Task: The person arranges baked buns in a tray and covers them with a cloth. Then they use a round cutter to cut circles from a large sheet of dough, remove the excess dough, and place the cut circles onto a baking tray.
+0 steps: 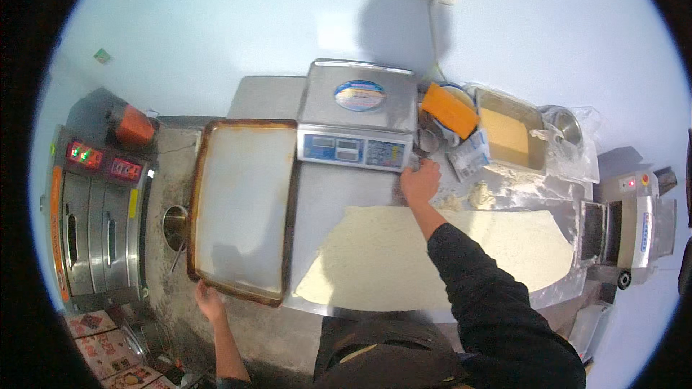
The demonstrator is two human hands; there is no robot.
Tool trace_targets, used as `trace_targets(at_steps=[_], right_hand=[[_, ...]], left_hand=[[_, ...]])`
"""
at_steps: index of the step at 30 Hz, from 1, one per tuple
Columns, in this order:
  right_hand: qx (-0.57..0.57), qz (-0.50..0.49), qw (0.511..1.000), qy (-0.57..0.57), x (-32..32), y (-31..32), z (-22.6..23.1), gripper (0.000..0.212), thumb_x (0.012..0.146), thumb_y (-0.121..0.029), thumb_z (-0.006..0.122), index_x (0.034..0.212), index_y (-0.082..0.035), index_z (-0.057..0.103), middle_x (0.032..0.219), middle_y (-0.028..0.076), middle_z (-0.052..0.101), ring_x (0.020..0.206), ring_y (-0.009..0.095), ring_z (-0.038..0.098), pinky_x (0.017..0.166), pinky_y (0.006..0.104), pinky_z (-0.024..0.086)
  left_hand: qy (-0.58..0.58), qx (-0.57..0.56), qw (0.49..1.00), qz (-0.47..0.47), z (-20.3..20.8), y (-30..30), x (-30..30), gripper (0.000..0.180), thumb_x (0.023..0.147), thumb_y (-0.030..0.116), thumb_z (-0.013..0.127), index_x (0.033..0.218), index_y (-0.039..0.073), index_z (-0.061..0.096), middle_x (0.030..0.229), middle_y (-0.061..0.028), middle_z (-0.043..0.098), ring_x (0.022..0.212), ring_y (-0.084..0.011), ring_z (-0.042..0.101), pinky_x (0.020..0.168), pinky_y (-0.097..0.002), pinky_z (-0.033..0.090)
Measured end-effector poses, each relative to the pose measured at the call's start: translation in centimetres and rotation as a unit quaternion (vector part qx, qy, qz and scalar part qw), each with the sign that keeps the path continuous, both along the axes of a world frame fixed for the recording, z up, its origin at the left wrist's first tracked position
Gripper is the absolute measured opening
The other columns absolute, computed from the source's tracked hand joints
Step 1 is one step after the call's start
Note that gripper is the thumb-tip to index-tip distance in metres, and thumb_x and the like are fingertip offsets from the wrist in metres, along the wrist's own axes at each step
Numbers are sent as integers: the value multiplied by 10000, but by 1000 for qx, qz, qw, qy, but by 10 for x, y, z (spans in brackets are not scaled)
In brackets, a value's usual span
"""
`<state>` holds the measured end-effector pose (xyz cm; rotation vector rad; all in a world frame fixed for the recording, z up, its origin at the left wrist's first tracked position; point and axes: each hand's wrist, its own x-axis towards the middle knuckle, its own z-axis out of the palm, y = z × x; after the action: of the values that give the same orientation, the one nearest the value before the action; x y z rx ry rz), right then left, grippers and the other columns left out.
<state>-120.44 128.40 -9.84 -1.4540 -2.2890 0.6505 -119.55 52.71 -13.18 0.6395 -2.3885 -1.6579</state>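
Observation:
A large baking tray [241, 202] with a browned rim lies left of centre, partly over the table's left edge. My left hand [209, 301] is closed on its near left corner, with some fingers hidden by the rim. My right hand [422, 179] reaches forward to the front right corner of a silver weighing scale [360, 112]. Its fingers are curled beside that corner; whether they hold anything is hidden. Beneath my right forearm a wide, pale sheet of rolled dough [389, 259] lies flat on the metal tabletop [324, 191].
Right of the scale are an orange packet [450, 110], a white packet [470, 155], a metal bin of yellowish powder [504, 133] and a metal bowl [564, 126]. A roller machine [627, 220] stands at the right end. At left are a steel oven [97, 223] and a metal pot [174, 225].

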Motion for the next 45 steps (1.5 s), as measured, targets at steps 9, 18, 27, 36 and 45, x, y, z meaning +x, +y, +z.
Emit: trace_targets(at_steps=[9,18,27,36,45], right_hand=[[-67,89,993,-46,38,56,-35,381,940,-216,707,1204,28,580,1185,296,672,1112,484,679,945,554,546],[-185,111,976,-10,82,57,3,405,1009,-279,632,1233,42,529,1151,360,697,1134,514,682,934,549,538],[-320,231,915,79,271,-34,82,274,1041,-241,661,1147,-18,544,847,112,538,784,199,524,771,384,500],[-175,309,929,-108,221,-105,98,336,992,-367,755,968,-55,635,699,130,633,662,354,660,619,465,501],[-101,408,898,-132,118,-104,64,346,1006,-402,716,970,-69,629,845,153,701,775,382,703,681,499,546]], left_hand=[[7,-175,985,-4,49,146,87,442,1016,58,679,1451,35,600,1450,-164,592,1419,-351,526,1167,-526,470],[30,-232,901,-366,82,349,100,461,893,6,702,1347,34,627,1470,-195,560,1377,-398,531,1165,-503,422],[-11,-310,832,-459,7,309,133,858,888,152,746,1632,-6,349,1673,-278,359,1559,-464,317,1288,-554,255],[35,-191,866,-460,51,329,98,780,946,208,650,1630,-26,355,1691,-275,340,1576,-443,316,1293,-556,233],[-55,28,876,-479,81,425,-87,317,1034,102,633,1344,41,656,1168,-108,721,891,-165,724,800,-324,585]])
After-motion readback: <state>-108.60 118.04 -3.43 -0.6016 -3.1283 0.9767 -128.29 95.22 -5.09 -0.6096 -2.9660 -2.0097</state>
